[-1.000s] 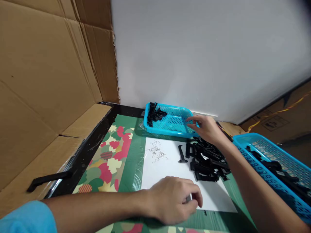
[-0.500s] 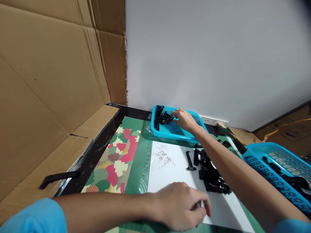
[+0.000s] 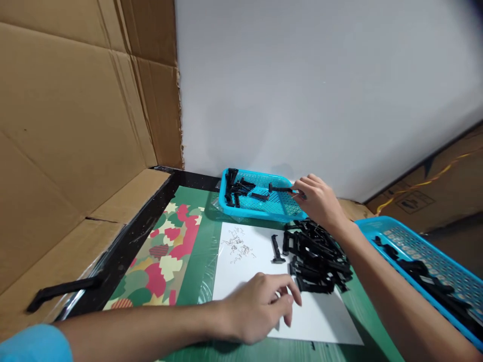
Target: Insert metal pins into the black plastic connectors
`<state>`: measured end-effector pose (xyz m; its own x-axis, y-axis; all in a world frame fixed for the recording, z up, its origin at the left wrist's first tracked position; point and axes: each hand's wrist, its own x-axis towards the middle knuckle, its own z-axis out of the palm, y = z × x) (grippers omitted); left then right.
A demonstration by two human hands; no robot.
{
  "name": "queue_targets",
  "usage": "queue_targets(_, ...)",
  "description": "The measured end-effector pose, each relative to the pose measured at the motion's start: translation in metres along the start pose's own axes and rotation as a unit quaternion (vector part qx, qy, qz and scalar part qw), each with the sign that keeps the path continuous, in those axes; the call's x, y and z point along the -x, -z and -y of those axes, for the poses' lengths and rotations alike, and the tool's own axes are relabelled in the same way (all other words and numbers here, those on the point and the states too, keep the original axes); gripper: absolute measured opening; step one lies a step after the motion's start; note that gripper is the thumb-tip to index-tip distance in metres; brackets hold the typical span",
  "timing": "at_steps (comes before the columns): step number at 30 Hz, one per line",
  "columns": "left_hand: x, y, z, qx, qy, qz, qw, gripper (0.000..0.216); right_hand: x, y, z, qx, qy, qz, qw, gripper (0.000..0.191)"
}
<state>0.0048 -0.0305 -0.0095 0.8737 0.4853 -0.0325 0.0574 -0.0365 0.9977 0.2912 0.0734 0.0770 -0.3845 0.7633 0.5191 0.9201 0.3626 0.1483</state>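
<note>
My right hand [image 3: 319, 201] is over the right end of a small blue basket [image 3: 260, 212] at the back, pinching a long black plastic part [image 3: 281, 189] by one end. More black parts [image 3: 237, 190] lie in the basket's left end. My left hand [image 3: 260, 306] rests on a white sheet [image 3: 249, 271], fingers curled loosely downward; nothing shows in them. A heap of black parts [image 3: 317, 256] lies on the sheet's right side, and a single black part [image 3: 276, 249] stands beside it. A cluster of small wire springs [image 3: 237, 245] is on the sheet's upper left.
A larger blue basket [image 3: 396, 271] with black parts sits at the right. Cardboard walls [image 3: 75, 125] close off the left, a white wall the back. A black strip [image 3: 60, 291] lies on the cardboard flap. The table has a green and patterned mat [image 3: 166, 251].
My right hand reached into the small basket's left end, then drew back to its right end holding a black part. My left hand stayed on the sheet, its fingers shifting slightly.
</note>
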Motion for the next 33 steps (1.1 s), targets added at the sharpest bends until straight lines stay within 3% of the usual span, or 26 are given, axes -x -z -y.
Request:
queue_targets(4, -0.004, 0.001, -0.003, 0.137, 0.003, -0.059, 0.989, 0.044, 0.036, 0.029, 0.018, -0.042, -0.007, -0.045, 0.998, 0.014)
queue_targets(9, -0.006, 0.004, -0.006, 0.235, -0.005, -0.123, 0.964, 0.069, 0.084, 0.046, 0.057, -0.126, 0.062, -0.078, 0.987, 0.019)
queue_targets(12, -0.005, 0.004, -0.004, 0.229, 0.005, -0.101, 0.968, 0.067, 0.108, 0.049, 0.078, -0.140, 0.103, -0.045, 0.984, 0.023)
queue_targets(16, -0.004, 0.001, 0.000, 0.177, 0.013, -0.084, 0.980, 0.047, 0.124, 0.050, 0.087, -0.127, 0.124, -0.037, 0.983, 0.027)
queue_targets(20, 0.001, 0.002, -0.003, 0.060, 0.016, -0.104, 0.993, 0.037, 0.118, 0.051, 0.072, -0.083, 0.129, 0.007, 0.988, 0.033)
queue_targets(24, 0.005, 0.003, -0.009, -0.058, 0.016, -0.081, 0.995, 0.036, 0.096, 0.040, 0.059, -0.077, 0.014, 0.051, 0.996, 0.018)
queue_targets(29, 0.004, 0.003, -0.011, -0.079, -0.015, 0.019, 0.997, 0.025, 0.069, 0.016, 0.090, -0.229, -0.082, 0.188, 0.951, 0.015)
queue_targets(33, 0.005, 0.004, -0.010, -0.082, -0.022, 0.039, 0.996, 0.020, 0.054, -0.002, 0.119, -0.324, -0.077, 0.218, 0.917, 0.010)
